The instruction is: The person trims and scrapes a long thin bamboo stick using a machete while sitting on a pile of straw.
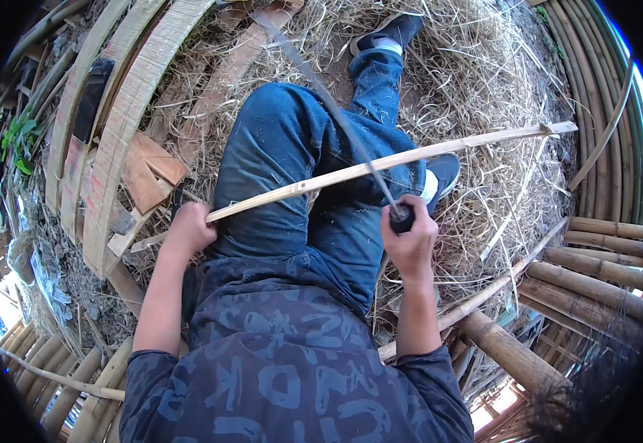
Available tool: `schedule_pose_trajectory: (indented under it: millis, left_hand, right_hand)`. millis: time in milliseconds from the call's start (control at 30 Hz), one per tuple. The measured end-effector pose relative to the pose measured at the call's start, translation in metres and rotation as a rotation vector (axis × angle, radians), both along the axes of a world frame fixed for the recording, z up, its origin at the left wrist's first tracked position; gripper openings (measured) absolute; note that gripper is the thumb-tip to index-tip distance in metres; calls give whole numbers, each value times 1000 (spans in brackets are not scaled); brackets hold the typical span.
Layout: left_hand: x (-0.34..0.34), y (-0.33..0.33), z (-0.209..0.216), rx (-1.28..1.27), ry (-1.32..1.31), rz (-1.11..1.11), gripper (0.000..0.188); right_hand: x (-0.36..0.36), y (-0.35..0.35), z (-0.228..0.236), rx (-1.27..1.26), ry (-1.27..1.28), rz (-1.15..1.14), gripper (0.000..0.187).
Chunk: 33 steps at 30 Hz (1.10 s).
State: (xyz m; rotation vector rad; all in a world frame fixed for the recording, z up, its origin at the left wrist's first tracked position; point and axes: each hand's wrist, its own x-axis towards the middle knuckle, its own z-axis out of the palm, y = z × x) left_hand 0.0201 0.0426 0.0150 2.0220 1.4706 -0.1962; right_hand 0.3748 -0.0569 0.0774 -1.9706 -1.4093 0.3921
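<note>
My left hand [191, 232] is closed around the near end of a long pale bamboo strip [358, 170]. The strip slants up to the right across my thighs, and its far end reaches past my right shoe. In my right hand [413, 242], fingers wrap the dark handle of a long-bladed knife [334, 108]. Its blade points forward and left, over my legs, and crosses the strip not far from the handle. Whether blade and strip touch, I cannot tell. The blade looks slightly blurred toward its tip.
Pale shavings [476, 74] cover the ground around my legs in jeans [270, 140]. Curved planks [126, 111] stand at the left, with a black phone [92, 100] on them and a notched wood block [148, 177] beside them. Bamboo poles [594, 295] lie at the right.
</note>
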Motion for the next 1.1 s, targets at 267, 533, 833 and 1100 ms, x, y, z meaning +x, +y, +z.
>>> schedule_pose_trajectory:
  millis: [267,533,833,1100]
  left_hand:
    - [3,14,11,-164,26,-70,12]
    - [2,8,5,-91,24,-60,13]
    - [4,8,-1,-109,3,-20,15]
    - [2,5,-6,-94,-39,1,16]
  right_hand:
    - [-33,27,-5,5,-90,143,31]
    - [-47,33,-23,-58,-71,78,35]
    - [-39,42,-31,-123,-262,101,20]
    - [-33,47,-26,-179,-301,99,18]
